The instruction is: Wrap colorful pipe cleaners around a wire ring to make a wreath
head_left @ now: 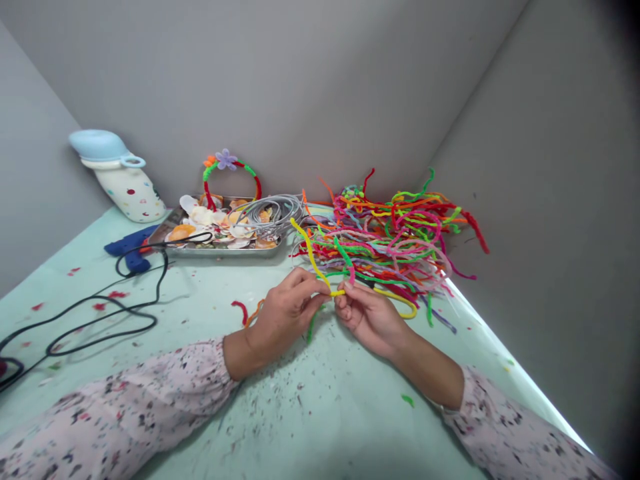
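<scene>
Above the middle of the table, a yellow pipe cleaner [309,248] is pinched between thumb and fingers of my left hand [285,310]; its free end sticks up and leans left. My right hand [373,321], fingers closed, grips the same yellow strand a short way along. A green pipe cleaner [343,252] with a pink part rises by my right fingertips; whether it is joined to the yellow one I cannot tell. Just behind both hands lies a tangled pile of coloured pipe cleaners [395,243]. A red scrap [241,309] and an orange one lie beside my left wrist.
At the back, a metal tray [225,252] holds shells, a coil of grey wire [270,208] and an upright pipe-cleaner ring [207,177] with flowers. To its left are a blue glue gun [133,245], its looping black cord [135,310] and a tilted bottle [127,190]. Grey walls enclose the table.
</scene>
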The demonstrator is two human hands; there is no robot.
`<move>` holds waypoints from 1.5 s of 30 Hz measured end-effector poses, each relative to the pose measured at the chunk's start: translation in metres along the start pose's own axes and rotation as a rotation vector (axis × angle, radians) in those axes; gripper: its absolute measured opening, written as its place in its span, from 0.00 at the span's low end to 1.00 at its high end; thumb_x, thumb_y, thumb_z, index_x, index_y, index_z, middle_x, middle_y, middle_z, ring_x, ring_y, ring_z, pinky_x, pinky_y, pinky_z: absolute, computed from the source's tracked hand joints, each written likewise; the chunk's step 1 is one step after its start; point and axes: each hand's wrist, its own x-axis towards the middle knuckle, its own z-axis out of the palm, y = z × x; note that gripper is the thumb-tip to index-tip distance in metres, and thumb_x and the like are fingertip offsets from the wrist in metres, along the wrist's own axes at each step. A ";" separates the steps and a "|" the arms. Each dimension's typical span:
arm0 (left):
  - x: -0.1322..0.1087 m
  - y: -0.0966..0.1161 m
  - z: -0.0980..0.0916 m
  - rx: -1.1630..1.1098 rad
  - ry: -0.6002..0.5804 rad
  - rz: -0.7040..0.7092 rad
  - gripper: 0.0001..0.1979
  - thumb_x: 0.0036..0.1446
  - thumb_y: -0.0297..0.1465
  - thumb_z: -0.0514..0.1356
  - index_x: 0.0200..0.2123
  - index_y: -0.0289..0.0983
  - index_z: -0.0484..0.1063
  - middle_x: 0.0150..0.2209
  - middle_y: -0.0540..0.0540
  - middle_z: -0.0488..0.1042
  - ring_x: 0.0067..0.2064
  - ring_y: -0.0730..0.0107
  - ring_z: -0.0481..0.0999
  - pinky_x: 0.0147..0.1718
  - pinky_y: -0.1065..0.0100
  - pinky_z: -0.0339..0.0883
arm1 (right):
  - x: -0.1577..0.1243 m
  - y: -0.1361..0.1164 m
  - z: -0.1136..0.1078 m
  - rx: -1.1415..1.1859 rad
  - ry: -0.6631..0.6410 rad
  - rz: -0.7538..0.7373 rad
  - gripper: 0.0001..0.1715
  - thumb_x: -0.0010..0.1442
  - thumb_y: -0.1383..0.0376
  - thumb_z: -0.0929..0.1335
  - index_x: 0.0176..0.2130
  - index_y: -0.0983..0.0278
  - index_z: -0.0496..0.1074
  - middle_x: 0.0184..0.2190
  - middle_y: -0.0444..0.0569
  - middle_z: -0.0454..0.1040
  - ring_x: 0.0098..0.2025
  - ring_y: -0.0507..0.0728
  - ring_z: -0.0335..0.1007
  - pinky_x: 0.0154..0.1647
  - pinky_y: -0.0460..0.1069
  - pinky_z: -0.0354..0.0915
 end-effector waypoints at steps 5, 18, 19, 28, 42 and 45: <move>0.001 0.000 -0.001 0.015 0.007 0.013 0.07 0.57 0.26 0.61 0.39 0.40 0.75 0.36 0.47 0.70 0.35 0.75 0.71 0.32 0.73 0.66 | 0.000 -0.001 0.000 0.014 -0.006 0.004 0.05 0.59 0.66 0.69 0.33 0.67 0.72 0.23 0.45 0.73 0.22 0.47 0.66 0.21 0.40 0.61; 0.000 -0.004 0.001 0.008 0.053 0.058 0.06 0.57 0.26 0.62 0.38 0.38 0.76 0.35 0.48 0.71 0.35 0.76 0.72 0.32 0.74 0.66 | -0.002 -0.002 0.001 0.032 -0.019 0.010 0.04 0.59 0.67 0.69 0.33 0.67 0.72 0.23 0.45 0.73 0.23 0.47 0.67 0.22 0.40 0.62; 0.001 -0.003 0.001 0.014 0.051 0.061 0.06 0.57 0.26 0.62 0.38 0.38 0.76 0.34 0.47 0.71 0.35 0.76 0.72 0.32 0.74 0.66 | -0.002 -0.002 0.001 0.033 -0.020 0.012 0.04 0.59 0.68 0.68 0.33 0.67 0.71 0.23 0.45 0.73 0.23 0.47 0.67 0.22 0.40 0.62; 0.000 0.000 -0.001 0.052 0.011 0.019 0.05 0.59 0.26 0.60 0.38 0.38 0.75 0.36 0.47 0.72 0.37 0.73 0.74 0.35 0.72 0.68 | -0.003 -0.001 0.002 0.005 -0.042 -0.008 0.04 0.59 0.67 0.69 0.32 0.66 0.71 0.23 0.45 0.74 0.23 0.47 0.67 0.22 0.40 0.63; 0.000 0.000 0.000 0.061 0.009 -0.005 0.05 0.58 0.27 0.61 0.38 0.38 0.75 0.36 0.46 0.71 0.37 0.72 0.73 0.34 0.71 0.68 | -0.005 -0.001 0.004 -0.045 -0.027 -0.052 0.06 0.58 0.64 0.70 0.33 0.65 0.71 0.23 0.45 0.74 0.22 0.47 0.67 0.23 0.40 0.63; -0.001 -0.002 0.000 0.067 0.000 0.011 0.05 0.59 0.27 0.60 0.38 0.38 0.75 0.36 0.46 0.72 0.36 0.73 0.73 0.34 0.72 0.67 | -0.005 -0.002 0.004 -0.064 -0.020 -0.057 0.07 0.58 0.64 0.70 0.32 0.65 0.71 0.23 0.45 0.73 0.22 0.47 0.67 0.22 0.40 0.62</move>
